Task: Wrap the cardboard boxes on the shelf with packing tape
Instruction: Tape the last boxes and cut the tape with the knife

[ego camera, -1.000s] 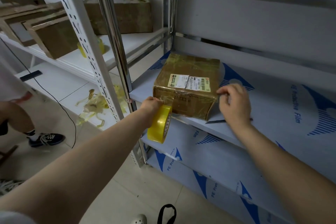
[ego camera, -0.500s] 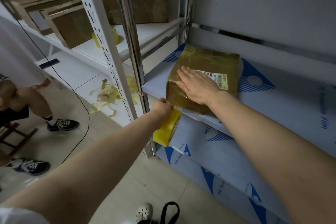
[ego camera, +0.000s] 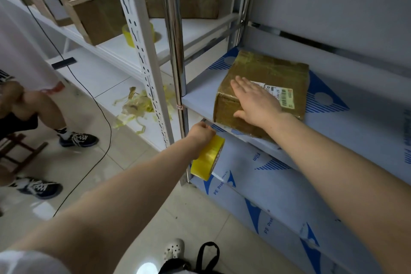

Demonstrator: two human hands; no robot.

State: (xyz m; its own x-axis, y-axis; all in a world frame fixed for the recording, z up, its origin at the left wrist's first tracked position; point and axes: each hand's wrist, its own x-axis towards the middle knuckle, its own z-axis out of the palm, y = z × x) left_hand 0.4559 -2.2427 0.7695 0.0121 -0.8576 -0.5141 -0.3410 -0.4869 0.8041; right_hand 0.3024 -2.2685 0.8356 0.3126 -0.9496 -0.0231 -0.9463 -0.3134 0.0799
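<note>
I see the cardboard box (ego camera: 266, 66) lying flat on the shelf (ego camera: 200, 93), shipping label (ego camera: 285, 99) up. Its longer side runs roughly along the shelf, slightly skewed, with the near corner at the front edge. My right hand (ego camera: 255, 102) lies flat on its top, fingers straight. My left hand (ego camera: 200, 133) grips the yellow tape roll (ego camera: 208, 158) just below the shelf edge.

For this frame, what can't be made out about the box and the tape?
Head view only:
- Tape strand between tape roll and box: too faint to tell.
- Print on the label: too small, partly under the right hand.
- Fingers of the left hand: hidden behind its knuckles.
</note>
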